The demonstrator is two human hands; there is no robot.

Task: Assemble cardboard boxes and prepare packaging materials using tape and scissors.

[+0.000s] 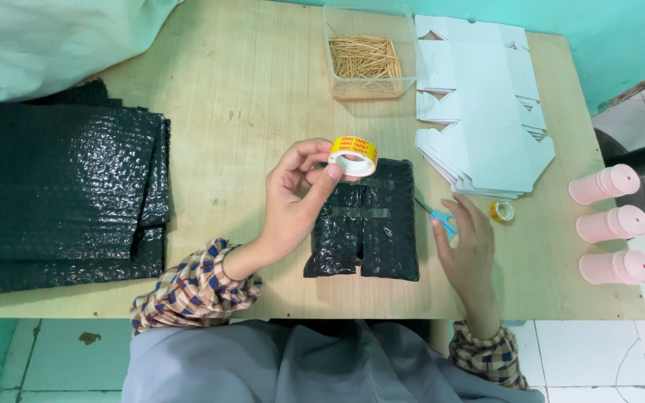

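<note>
The left hand [293, 195] pinches a yellow roll of clear tape [353, 156] above the black bubble-wrap parcel [365, 222]; the right hand [466, 242], fingers spread, reaches blue-handled scissors [437, 216], whose blades may nick it

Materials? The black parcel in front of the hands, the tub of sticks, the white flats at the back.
Parcel: black bubble wrap, glossy, visibly blistered, likely plastic. Tub: clear, probably rigid plastic; sticks look like pale wood or bamboo. White flats: matte die-cut sheets, probably cardboard.
</note>
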